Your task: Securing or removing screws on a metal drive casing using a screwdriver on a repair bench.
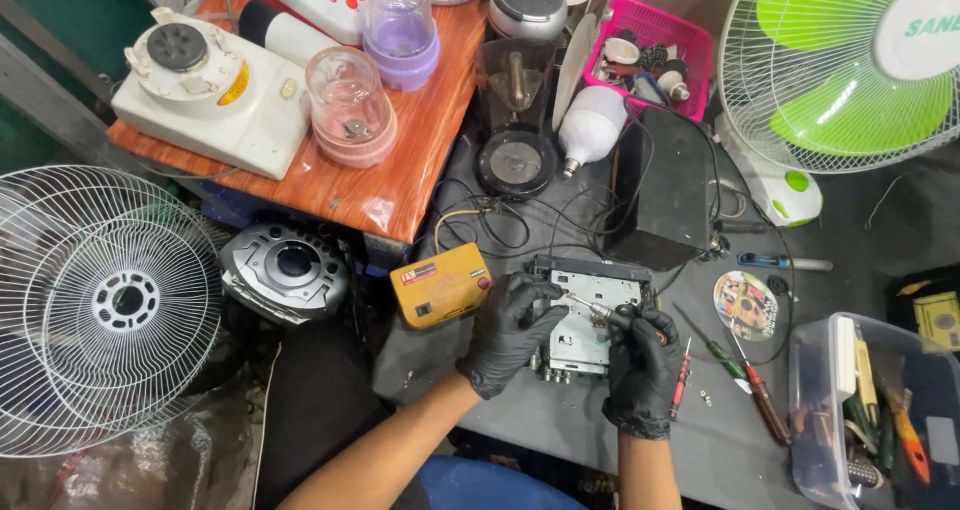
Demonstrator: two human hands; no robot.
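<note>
A small metal electronics chassis (590, 315) lies on the dark work surface in front of me. My left hand (508, 328), in a black glove, rests on its left side and steadies it. My right hand (640, 365), also gloved in black, grips a screwdriver (592, 308) whose tip points left onto the top of the chassis. Both forearms come up from the bottom edge.
A yellow box-shaped meter (440, 284) sits left of the chassis, a black box (662, 185) with wires behind it. Screwdrivers (752, 378) and a disc (746, 305) lie to the right, beside a clear tool tub (875, 410). Fan grilles (105, 305), blender parts and a pink basket (655, 55) surround.
</note>
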